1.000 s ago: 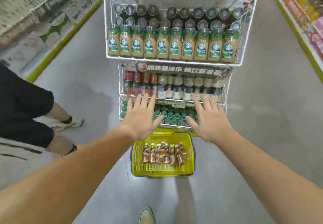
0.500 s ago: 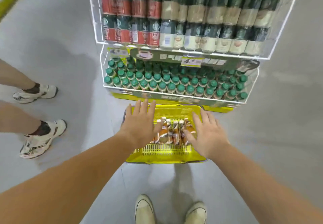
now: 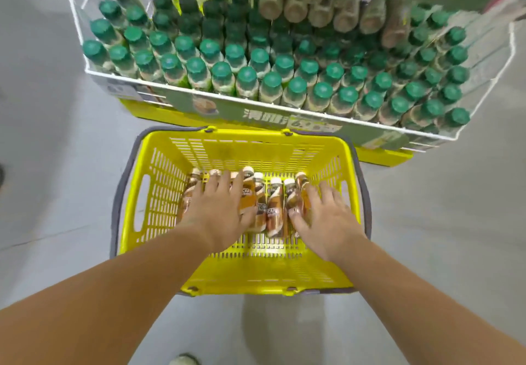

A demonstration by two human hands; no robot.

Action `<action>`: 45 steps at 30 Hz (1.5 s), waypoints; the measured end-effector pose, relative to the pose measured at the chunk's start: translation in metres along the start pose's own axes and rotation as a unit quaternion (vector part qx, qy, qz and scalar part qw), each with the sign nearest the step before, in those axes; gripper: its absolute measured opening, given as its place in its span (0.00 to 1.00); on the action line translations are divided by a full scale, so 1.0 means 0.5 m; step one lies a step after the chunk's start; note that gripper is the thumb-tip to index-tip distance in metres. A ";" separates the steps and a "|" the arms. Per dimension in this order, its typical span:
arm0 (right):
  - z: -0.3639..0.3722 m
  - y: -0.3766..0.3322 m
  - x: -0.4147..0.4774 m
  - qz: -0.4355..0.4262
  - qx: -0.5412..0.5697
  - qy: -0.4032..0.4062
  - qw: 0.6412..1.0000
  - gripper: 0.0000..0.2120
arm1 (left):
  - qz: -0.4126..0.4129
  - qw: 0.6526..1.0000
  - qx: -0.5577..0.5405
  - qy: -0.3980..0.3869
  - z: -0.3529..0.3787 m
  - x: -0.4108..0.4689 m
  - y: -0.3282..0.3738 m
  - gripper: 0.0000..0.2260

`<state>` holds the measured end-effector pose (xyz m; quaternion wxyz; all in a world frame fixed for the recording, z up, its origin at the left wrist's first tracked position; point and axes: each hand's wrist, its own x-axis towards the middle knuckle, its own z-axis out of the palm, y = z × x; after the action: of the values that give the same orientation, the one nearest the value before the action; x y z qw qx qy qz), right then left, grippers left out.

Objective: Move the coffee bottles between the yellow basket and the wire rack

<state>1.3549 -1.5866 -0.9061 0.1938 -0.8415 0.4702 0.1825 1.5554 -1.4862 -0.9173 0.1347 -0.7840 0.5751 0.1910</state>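
Note:
The yellow basket [image 3: 199, 148] stands on the floor right below me. Several coffee bottles [image 3: 274, 202] with cream caps lie side by side on its bottom. My left hand [image 3: 219, 211] rests palm down on the left bottles with its fingers spread. My right hand [image 3: 324, 216] curls over the rightmost bottle [image 3: 300, 191], thumb on one side and fingers on the other; the bottle still lies in the basket. Just behind the basket, the white wire rack [image 3: 199, 91] has its bottom tier packed with green-capped bottles [image 3: 247, 77].
The rack sits on a yellow base [image 3: 148, 114] that touches the basket's far rim. Brown bottles [image 3: 321, 14] stand at the back of the tier under a label sign. Grey floor lies on both sides. The tip of my shoe [image 3: 183, 360] shows at the bottom edge.
I have bent down, so the view dropped from the upper tiers to the bottom tier and basket. Both hands went down from above the basket onto the coffee bottles. The other person's feet left the view.

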 end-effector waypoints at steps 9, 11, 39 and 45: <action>0.114 0.025 0.178 0.073 0.109 -0.010 0.991 0.24 | -0.115 0.976 -0.180 -0.048 0.150 0.121 0.009 0.40; 0.123 0.029 0.192 0.087 0.087 -0.013 0.992 0.20 | -0.131 0.966 -0.218 -0.051 0.162 0.130 0.013 0.40; 0.001 -0.042 0.047 0.095 0.341 0.134 0.926 0.28 | -0.170 0.866 -0.465 0.068 -0.011 0.038 0.001 0.20; -0.208 -0.080 -0.079 0.086 0.379 0.177 0.904 0.24 | -0.131 0.861 -0.475 0.128 -0.223 -0.078 -0.012 0.19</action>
<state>1.3831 -1.5908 -0.7912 0.3956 -0.6789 0.6013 -0.1452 1.5670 -1.4993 -0.8005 -0.3049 -0.8387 0.3190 0.3191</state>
